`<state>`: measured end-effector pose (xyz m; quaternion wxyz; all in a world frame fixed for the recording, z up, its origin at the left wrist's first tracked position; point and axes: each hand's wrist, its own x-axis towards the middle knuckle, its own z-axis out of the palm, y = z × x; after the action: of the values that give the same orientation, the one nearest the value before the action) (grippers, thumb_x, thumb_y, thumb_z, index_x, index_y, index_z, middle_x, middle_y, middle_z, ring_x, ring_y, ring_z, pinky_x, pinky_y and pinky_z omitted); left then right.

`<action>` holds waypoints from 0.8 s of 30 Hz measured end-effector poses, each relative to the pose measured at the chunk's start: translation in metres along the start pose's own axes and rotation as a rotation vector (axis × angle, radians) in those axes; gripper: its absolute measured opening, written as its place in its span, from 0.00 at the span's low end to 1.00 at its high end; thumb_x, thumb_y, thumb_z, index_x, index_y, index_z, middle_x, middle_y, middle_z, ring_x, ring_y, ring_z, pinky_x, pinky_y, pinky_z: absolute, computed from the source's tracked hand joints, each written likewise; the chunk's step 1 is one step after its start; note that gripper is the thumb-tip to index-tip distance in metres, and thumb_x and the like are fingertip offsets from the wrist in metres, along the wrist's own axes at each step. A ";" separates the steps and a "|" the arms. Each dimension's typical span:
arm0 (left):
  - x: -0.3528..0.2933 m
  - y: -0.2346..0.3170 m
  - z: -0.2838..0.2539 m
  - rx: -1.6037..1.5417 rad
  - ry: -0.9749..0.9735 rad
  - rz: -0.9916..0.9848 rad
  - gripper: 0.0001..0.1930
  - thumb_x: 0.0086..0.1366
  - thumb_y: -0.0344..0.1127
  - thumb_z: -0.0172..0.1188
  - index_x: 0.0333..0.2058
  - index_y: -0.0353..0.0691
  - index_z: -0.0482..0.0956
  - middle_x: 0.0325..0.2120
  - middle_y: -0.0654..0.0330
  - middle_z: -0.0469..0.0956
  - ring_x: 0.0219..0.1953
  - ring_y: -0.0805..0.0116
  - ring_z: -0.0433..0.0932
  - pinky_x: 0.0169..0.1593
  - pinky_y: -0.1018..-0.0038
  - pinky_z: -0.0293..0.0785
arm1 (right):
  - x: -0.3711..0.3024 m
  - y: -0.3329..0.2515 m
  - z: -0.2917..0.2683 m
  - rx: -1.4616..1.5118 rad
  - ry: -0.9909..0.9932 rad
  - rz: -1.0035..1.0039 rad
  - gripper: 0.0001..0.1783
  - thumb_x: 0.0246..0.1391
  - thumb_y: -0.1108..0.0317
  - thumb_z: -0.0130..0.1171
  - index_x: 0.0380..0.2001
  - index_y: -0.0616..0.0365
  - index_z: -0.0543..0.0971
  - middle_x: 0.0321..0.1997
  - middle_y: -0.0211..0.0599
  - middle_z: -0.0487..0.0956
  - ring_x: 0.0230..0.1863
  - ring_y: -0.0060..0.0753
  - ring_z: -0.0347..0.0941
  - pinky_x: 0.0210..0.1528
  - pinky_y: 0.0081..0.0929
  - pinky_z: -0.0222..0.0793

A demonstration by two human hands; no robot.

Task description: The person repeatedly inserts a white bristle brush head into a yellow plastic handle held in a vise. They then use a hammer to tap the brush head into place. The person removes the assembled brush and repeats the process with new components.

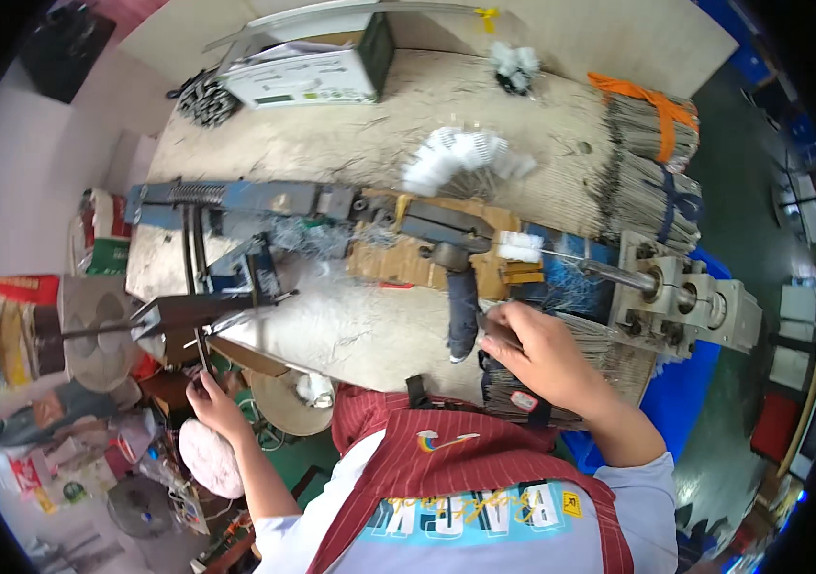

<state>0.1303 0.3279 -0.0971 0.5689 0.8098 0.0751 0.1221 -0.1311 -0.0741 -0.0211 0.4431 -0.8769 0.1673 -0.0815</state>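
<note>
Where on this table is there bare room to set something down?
Mostly bare: the table behind the blue machine, between the box and the white pieces. A littered smaller patch lies between the cardboard and the apron, left of the dark handle. Crowded: the right side, with wire bundles and the metal block.

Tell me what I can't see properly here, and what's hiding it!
In the head view:
What, if anything, the right bare hand pinches: the hand itself hides it.
The lower end of the slim dark metal bar: the left bare hand covers it.
The bottom inside the white-and-green cardboard box: the box itself blocks it.
Single strands in the tangled pale-blue fibres: too small.
</note>
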 end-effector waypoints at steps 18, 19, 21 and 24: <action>-0.150 0.196 0.145 0.120 -0.982 1.423 0.27 0.44 0.41 0.74 0.44 0.39 0.78 0.50 0.50 0.73 0.40 0.64 0.73 0.36 0.72 0.72 | 0.020 -0.066 -0.050 0.096 -0.053 -0.047 0.19 0.48 0.77 0.62 0.44 0.66 0.69 0.26 0.48 0.77 0.27 0.56 0.76 0.31 0.41 0.71; -0.150 0.207 0.155 0.068 -0.903 1.500 0.25 0.45 0.40 0.73 0.44 0.39 0.79 0.47 0.51 0.75 0.37 0.64 0.74 0.35 0.72 0.72 | 0.028 -0.057 -0.052 -0.222 0.174 -0.264 0.16 0.43 0.78 0.62 0.38 0.62 0.73 0.27 0.44 0.77 0.31 0.50 0.77 0.30 0.41 0.72; -0.148 0.202 0.162 -0.046 -0.721 1.494 0.16 0.49 0.30 0.66 0.40 0.38 0.81 0.37 0.53 0.80 0.32 0.63 0.77 0.32 0.72 0.72 | 0.032 -0.043 -0.063 -0.719 0.339 -0.170 0.13 0.41 0.76 0.60 0.35 0.58 0.75 0.30 0.35 0.77 0.36 0.41 0.76 0.31 0.34 0.74; -0.119 0.179 0.165 -0.104 -0.569 0.983 0.05 0.62 0.20 0.52 0.33 0.30 0.77 0.31 0.51 0.79 0.32 0.59 0.78 0.37 0.69 0.73 | 0.029 -0.017 -0.079 -0.913 0.212 -0.090 0.07 0.43 0.74 0.57 0.29 0.57 0.77 0.31 0.33 0.78 0.37 0.38 0.76 0.32 0.32 0.76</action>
<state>0.0600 0.0867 0.0046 0.4822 0.7214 -0.4728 0.1532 -0.1236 -0.1347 0.0396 -0.0114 -0.9754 0.1922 -0.1075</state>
